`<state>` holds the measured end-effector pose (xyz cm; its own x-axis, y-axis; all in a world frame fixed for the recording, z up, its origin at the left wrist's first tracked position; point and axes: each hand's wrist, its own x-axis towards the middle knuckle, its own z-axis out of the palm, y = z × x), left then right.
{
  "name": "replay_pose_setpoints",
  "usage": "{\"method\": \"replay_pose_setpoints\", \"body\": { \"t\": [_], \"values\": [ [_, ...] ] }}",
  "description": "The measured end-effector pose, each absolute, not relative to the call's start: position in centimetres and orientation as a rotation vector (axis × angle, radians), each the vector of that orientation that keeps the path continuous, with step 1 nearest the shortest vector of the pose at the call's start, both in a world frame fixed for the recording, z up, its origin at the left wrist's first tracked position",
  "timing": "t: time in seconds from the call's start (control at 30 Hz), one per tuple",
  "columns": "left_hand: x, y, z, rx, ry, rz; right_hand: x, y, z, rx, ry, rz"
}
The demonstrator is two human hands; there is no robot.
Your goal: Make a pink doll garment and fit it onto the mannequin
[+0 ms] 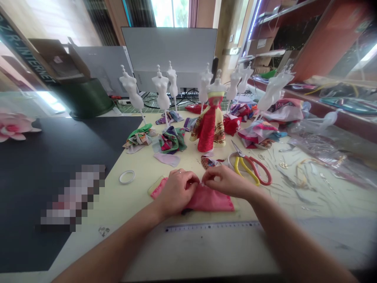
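A piece of pink fabric (210, 198) with a pale edge lies on the table in front of me. My left hand (179, 188) rests over its left part, thumb and fingers pinched on the cloth. From the right, my right hand (220, 180) pinches the same cloth close to the left fingertips. Whatever small detail sits between the fingertips is too fine to make out. Just beyond my right hand lie scissors (250, 167) with one yellow and one red handle, blades partly spread. A ruler (209, 226) lies on the near side of the fabric.
Several white mini dress forms (161, 90) stand at the back among fabric scraps (172, 139); one wears a red and yellow dress (210, 122). A tape roll (127, 177) lies left. Plastic bags (321, 137) and loose trimmings are right. A monitor (169, 49) stands behind.
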<state>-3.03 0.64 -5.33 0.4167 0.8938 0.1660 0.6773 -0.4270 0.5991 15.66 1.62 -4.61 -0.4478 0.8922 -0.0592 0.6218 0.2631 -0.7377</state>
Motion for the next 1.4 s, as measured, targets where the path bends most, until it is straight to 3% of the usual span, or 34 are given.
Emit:
{"method": "replay_pose_setpoints", "body": {
  "t": [1.4],
  "values": [
    [-2.86,0.63,-5.4,2.099,1.276,0.666,14.81,1.19,-5.25,-1.444,-2.096,0.948]
  ]
}}
